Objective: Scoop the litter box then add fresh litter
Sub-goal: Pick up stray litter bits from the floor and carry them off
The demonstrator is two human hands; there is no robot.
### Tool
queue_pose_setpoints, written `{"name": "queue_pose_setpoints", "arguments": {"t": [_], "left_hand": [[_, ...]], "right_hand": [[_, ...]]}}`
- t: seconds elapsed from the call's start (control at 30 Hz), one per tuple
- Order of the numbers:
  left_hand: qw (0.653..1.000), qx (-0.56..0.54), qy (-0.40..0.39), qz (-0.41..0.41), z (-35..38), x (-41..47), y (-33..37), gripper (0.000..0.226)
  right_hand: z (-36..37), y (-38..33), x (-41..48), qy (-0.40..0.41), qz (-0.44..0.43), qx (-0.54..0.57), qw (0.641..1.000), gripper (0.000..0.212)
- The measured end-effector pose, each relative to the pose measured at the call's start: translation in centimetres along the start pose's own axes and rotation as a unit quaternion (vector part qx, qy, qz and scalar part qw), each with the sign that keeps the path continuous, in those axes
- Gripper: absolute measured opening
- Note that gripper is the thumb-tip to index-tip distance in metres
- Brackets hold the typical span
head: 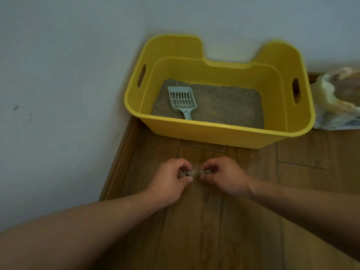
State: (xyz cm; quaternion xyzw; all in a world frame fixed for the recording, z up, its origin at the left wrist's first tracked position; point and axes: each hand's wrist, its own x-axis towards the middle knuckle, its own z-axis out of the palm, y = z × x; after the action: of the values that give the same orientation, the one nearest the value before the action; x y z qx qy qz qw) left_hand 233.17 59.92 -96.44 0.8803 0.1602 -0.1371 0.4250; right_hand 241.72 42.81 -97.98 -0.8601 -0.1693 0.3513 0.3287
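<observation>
Yellow litter box (224,131) holds grey litter (229,106) and a pale slotted scoop (182,101); left hand (171,177) and right hand (223,175) each pinch grey clumps (184,174)

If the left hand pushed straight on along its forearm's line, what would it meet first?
Most likely the right hand and the grey clump it pinches, just across from the left hand; the yellow litter box lies beyond. Depth is unclear.

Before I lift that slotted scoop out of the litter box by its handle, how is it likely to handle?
The scoop looks like thin moulded plastic, so probably light and fairly stiff. It lies flat on the litter, not buried, so it should lift free easily. Its slots will likely let loose grains sift through.
</observation>
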Motion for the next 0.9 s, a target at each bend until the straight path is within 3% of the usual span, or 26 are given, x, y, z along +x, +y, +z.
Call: {"name": "queue_pose_setpoints", "arguments": {"t": [0.3,0.53,0.9], "left_hand": [[0.997,-0.017,0.001,0.073,0.5,0.0,3.7,0.028],[0.991,-0.035,-0.027,0.127,0.6,-1.1,7.9,0.022],[0.989,-0.071,-0.012,0.132,-3.9,-4.4,17.8,0.021]], "right_hand": [[-3.7,0.5,-3.8,0.067,-0.032,-0.001,0.997,0.015],[-6.7,0.3,-7.8,0.116,-0.052,0.020,0.992,0.017],[-12.5,-4.5,-15.0,0.225,-0.045,0.115,0.967,0.020]]}}
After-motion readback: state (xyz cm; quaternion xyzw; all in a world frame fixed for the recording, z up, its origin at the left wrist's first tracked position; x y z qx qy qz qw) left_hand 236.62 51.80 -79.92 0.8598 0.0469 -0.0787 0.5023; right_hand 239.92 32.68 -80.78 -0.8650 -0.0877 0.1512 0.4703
